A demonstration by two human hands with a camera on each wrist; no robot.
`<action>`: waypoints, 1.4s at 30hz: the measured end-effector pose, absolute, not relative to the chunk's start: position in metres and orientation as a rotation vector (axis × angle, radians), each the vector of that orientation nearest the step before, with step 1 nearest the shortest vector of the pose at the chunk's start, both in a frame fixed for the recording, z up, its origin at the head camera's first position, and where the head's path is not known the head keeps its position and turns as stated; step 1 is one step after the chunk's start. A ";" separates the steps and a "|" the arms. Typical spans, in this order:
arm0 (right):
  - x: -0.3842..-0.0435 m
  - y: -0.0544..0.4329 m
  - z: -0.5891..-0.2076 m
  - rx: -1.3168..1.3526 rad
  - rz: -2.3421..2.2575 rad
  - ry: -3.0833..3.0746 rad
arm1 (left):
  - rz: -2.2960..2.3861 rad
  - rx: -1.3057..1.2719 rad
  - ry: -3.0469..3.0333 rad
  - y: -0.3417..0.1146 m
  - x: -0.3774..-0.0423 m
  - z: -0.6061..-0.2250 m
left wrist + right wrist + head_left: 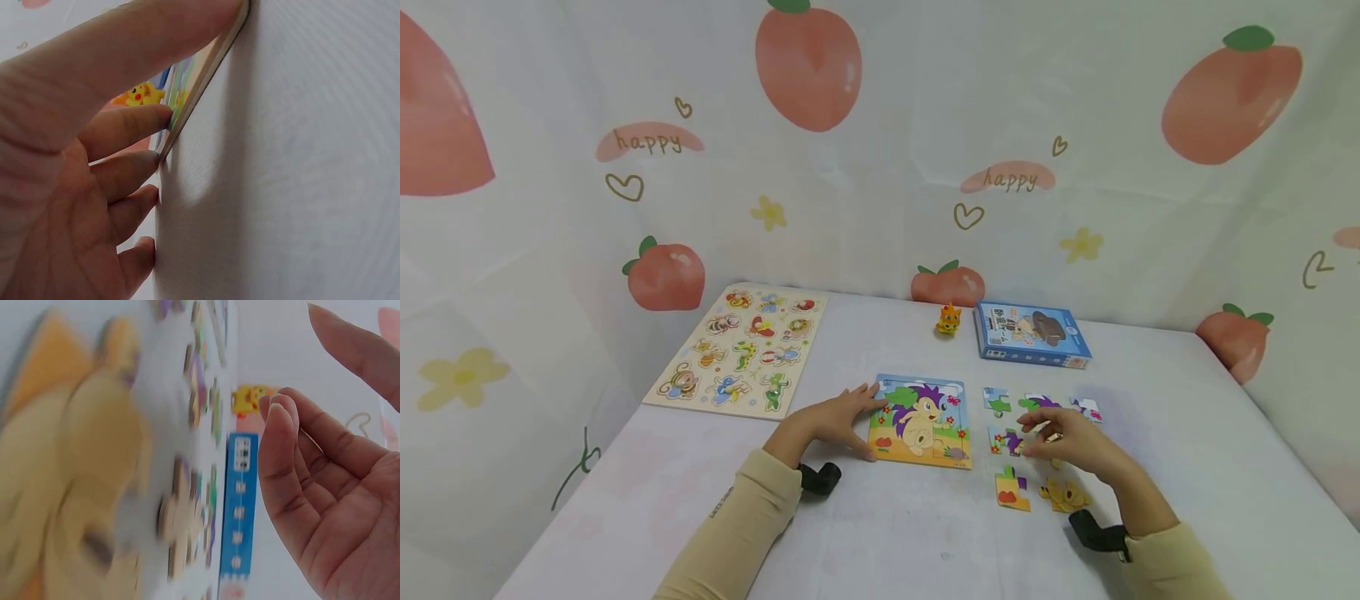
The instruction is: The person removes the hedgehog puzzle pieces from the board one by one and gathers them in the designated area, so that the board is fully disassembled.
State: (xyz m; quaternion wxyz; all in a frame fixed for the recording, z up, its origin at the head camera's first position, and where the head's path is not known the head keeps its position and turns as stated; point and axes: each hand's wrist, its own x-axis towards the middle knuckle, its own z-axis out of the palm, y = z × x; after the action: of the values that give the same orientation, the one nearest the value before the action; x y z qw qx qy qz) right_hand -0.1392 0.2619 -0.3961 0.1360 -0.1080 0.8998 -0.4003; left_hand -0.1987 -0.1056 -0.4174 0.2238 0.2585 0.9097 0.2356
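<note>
My left hand (842,419) rests at the left side of a square hedgehog puzzle board (917,421), fingers spread. In the left wrist view its thumb (131,56) and fingertips touch the board's wooden edge (206,78). Over the loose jigsaw pieces hovers my right hand (1071,442), fingers loosely bent. The right wrist view shows a gap between thumb and fingers (278,450), with nothing held. Around it lie a red-apple piece (1011,493), a yellow-brown piece (1066,497), a purple piece (1006,442) and a blue-green corner piece (997,402). The hand partly hides others.
A wooden insect peg board (752,329) lies at the back left. Behind the puzzle stand a small orange-yellow toy figure (948,320) and a blue box (1032,335). A peach-printed curtain (865,183) hangs behind the white table (887,533).
</note>
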 end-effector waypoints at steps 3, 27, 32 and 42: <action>-0.145 0.252 -0.394 -0.334 -1.171 2.595 | 0.642 0.718 2.515 -0.106 -0.199 -0.418; -0.178 0.183 -0.396 -0.451 -1.249 2.446 | 0.663 0.722 2.510 -0.106 -0.199 -0.419; -0.180 0.176 -0.401 -0.406 -1.239 2.449 | 0.662 0.725 2.514 -0.106 -0.199 -0.419; -0.180 0.166 -0.412 -0.252 -1.152 2.486 | 0.663 0.730 2.510 -0.107 -0.199 -0.418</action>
State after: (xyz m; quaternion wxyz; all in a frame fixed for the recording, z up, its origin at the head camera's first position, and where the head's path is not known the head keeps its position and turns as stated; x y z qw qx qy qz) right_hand -0.1796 0.1664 -0.4123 0.1940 -0.0898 0.8863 -0.4108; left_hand -0.1994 -0.1066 -0.4184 0.2206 0.2641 0.9078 0.2398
